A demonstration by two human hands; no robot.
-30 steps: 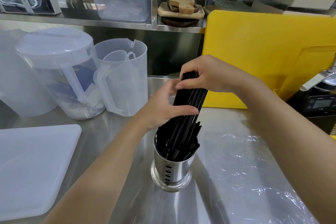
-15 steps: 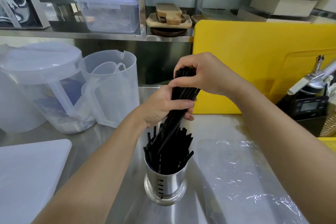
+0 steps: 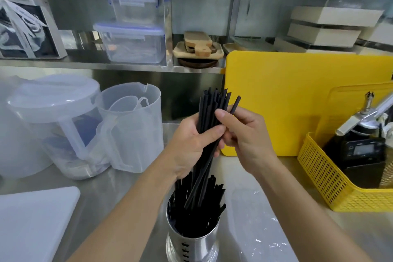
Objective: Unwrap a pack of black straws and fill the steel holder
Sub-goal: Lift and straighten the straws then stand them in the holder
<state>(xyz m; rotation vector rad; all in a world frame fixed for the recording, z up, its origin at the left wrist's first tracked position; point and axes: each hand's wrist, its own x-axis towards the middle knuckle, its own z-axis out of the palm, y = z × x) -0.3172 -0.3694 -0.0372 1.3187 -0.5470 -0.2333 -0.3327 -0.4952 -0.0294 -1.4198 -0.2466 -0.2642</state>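
A steel holder (image 3: 194, 247) stands on the steel counter near the bottom middle, with several black straws sticking out of it. Above it my left hand (image 3: 192, 147) grips a bundle of black straws (image 3: 210, 110) at mid-length; the bundle's lower ends reach down among the straws in the holder. My right hand (image 3: 244, 136) pinches the bundle's right side, thumb in front, with one straw splayed off to the right. The clear plastic wrapper (image 3: 255, 223) lies flat on the counter right of the holder.
Two translucent jugs (image 3: 131, 134) and a lidded pitcher (image 3: 53, 117) stand at the left. A white board (image 3: 32, 219) lies at the lower left. A yellow cutting board (image 3: 287, 95) leans at the back, and a yellow basket (image 3: 323, 181) holds a dark device at the right.
My right hand has come off the top of the bundle and now pinches its side, so the straw tips show. The bundle stands higher and more upright above the holder.
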